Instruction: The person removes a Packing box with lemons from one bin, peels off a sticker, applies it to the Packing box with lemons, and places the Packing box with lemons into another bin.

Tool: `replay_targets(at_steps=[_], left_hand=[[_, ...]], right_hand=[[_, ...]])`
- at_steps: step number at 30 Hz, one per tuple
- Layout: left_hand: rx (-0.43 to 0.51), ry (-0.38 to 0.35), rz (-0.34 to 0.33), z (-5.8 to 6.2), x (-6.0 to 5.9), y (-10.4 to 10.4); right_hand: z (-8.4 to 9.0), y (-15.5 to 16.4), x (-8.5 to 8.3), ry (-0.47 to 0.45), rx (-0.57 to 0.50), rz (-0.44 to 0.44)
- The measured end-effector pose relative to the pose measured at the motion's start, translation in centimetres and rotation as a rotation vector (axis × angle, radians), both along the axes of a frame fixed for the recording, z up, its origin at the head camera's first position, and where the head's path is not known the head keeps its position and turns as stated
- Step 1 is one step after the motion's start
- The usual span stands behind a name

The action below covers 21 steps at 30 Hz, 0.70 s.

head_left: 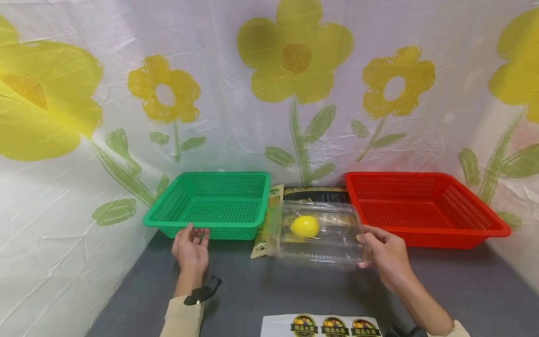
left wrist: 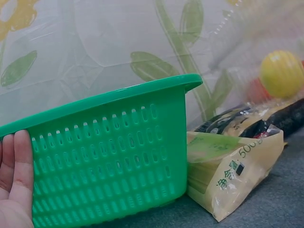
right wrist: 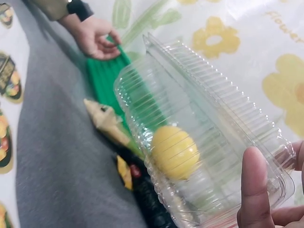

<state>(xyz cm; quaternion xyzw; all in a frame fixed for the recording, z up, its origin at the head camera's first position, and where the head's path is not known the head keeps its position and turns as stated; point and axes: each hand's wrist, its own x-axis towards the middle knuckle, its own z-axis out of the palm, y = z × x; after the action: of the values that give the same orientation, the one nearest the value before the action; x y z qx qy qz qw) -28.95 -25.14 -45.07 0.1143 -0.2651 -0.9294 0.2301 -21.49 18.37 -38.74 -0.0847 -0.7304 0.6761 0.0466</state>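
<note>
Right hand (head_left: 387, 255) pinches the clear box (head_left: 320, 234) by its near edge, keeping its lemon (head_left: 305, 226) level, while left fingers (head_left: 191, 232), straight, steady the green basket (head_left: 219, 203) just beyond them.

Lemon (head_left: 305, 226) sitting in clamshell box (head_left: 324, 248), box lying betw. 2 baskets on bench (head_left: 269, 290): one basket (head_left: 219, 206) left, other basket (head_left: 421, 208) right; bag (head_left: 269, 220) under/behind box; sticker sheet (head_left: 322, 326) lying in front
</note>
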Motion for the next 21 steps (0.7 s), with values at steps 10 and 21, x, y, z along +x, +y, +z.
replay_targets(at_steps=[10, 21], left_hand=[[0.021, -0.007, -0.002, -0.1, -0.1, -0.1], [0.038, 0.003, -0.006, 0.0, -0.1, -0.1]], right_hand=[[-1.5, -0.1, 0.9, 0.034, -0.007, 0.016], [-3.3, 0.2, 1.0, -0.006, -0.012, -0.002]])
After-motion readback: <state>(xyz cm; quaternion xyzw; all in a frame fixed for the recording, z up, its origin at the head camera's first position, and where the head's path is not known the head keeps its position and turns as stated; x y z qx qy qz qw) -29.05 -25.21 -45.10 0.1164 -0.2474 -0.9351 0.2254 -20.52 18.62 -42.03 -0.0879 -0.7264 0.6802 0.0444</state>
